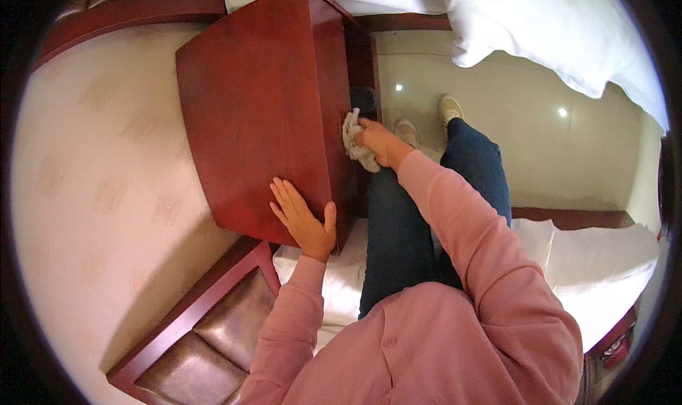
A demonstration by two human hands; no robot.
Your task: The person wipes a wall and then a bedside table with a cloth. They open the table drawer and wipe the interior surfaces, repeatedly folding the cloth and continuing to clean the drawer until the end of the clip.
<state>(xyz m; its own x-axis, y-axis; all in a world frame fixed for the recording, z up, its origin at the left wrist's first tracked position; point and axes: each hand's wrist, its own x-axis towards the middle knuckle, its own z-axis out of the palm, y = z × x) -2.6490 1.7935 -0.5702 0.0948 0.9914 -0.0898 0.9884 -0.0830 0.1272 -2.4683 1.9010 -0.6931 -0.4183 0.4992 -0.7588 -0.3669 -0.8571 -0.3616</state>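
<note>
A dark red wooden nightstand (pixel 249 106) stands against the wall. My left hand (pixel 303 220) lies flat on its top near the close edge, fingers spread, holding nothing. At the nightstand's front, my right hand (pixel 381 142) grips a crumpled white cloth (pixel 351 136). The cloth is at the front face, close to the open compartment; whether it presses on the wood I cannot tell. A dark round object (pixel 364 101) shows partly inside the nightstand, just beyond the cloth.
A bed with white bedding (pixel 540 28) lies at the far side. Nearer me is another bed with a white sheet (pixel 604 263) and a padded brown headboard (pixel 206 341). My legs and shoes (pixel 450 109) are on the shiny tiled floor (pixel 568 156) between them. A pale wall (pixel 106 149) is at left.
</note>
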